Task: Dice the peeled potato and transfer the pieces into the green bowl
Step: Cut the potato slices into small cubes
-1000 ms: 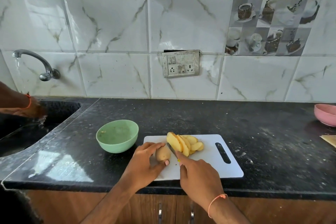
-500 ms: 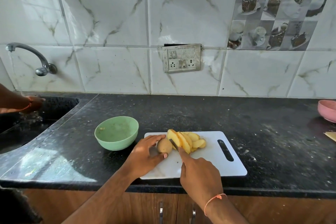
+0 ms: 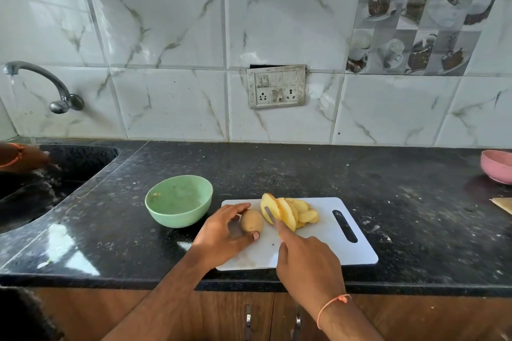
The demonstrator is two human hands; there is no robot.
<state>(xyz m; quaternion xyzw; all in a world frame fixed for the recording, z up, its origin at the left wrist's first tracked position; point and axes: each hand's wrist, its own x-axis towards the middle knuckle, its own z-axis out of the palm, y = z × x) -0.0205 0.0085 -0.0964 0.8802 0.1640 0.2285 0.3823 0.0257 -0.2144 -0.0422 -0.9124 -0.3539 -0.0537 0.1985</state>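
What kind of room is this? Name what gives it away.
A home kitchen, most likely: a black stone counter with a sink and wall tap at one end, marble-look wall tiles, and a white cutting board with potato slices.

We see a white cutting board on the black counter, where the left hand holds a potato piece. The right hand grips a knife whose blade rests against the yellow slices. The green bowl stands just left of the board, and a pink bowl sits at the far right.
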